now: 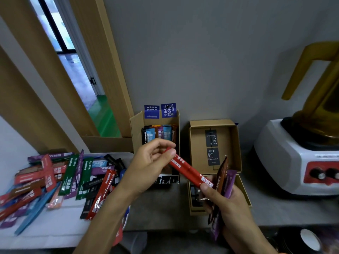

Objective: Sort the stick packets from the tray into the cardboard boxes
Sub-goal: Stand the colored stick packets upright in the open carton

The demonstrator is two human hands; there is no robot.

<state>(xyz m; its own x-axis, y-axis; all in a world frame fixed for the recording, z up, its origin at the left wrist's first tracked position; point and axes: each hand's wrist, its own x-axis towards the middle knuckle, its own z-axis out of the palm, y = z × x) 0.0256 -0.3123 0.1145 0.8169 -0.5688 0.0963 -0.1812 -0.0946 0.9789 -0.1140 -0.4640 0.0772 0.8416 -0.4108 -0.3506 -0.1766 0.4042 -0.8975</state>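
At 3 o'clock: blender [286, 153]. 9 o'clock: tray [55, 226] heaped with stick packets [69, 176]. 12 o'clock: two open cardboard boxes [136, 125], left one part-filled. Centre: left hand [148, 162] pinches red stick packet [187, 169] by upper end; right hand [231, 204] grips lower end plus brown packet [222, 173] and purple packet [230, 182].

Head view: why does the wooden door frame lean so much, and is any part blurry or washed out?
Head view: the wide-angle lens tilts the brown wooden door frame and stretches the edges; head view: lighting is soft and even, no strong glare; head view: print on the long red stick packet is smeared, too blurred to read.
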